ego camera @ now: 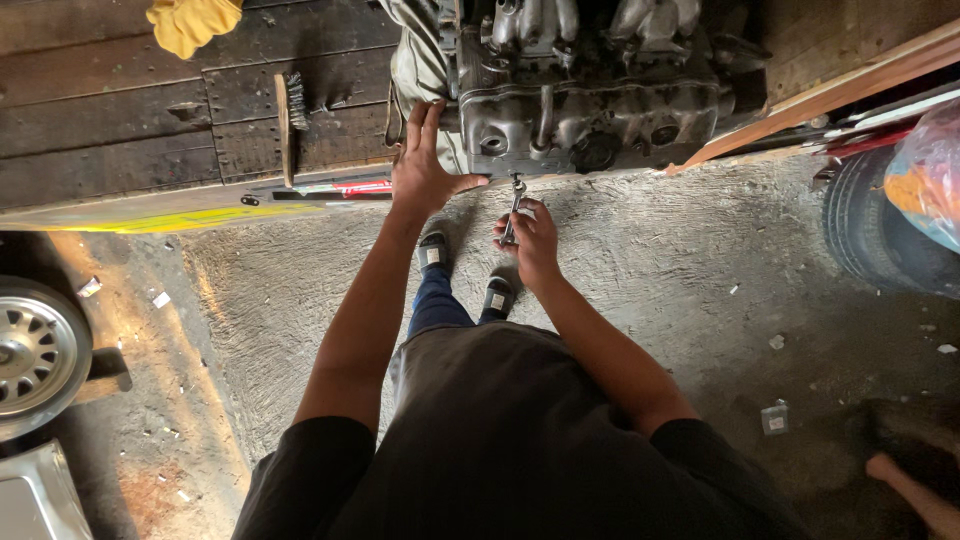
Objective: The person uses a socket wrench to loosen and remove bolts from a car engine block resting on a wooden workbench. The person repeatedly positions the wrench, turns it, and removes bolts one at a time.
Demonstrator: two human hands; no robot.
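Your right hand [535, 240] is curled around the lower end of a slim metal wrench [513, 208], fingers closed on its shaft, so most of the handle is hidden inside your grip. Only the upper end shows, reaching up to the near lower edge of the grey, grimy cast-metal engine block [590, 95]. Whether the wrench head sits on a bolt there is too small to make out. Your left hand [425, 165] is spread open and flat, palm pressed against the left near corner of the engine block, thumb pointing right along its lower edge — it holds nothing.

The engine block is cut off by the top of the view, so its upper half is out of sight. It rests on a dark wooden plank platform [130, 110], whose near edge carries a yellow-painted strip [170, 218].

Below your hands, your two dark shoes [465, 272] stand on the rough concrete floor [650, 280], partly covered by your own arms and dark shirt.

On the platform to the left of the block a wooden-handled wire brush [288, 120] lies on edge, and a yellow cloth [192, 22] sits far left, cropped by the frame. A silver alloy wheel [35, 355] lies at the left edge, half out of view. At far right a black tyre [875, 225] stands behind a clear plastic bag [930, 170] — its contents are blurred. In the near right corner, another person's bare foot [915, 495] is only partly visible.
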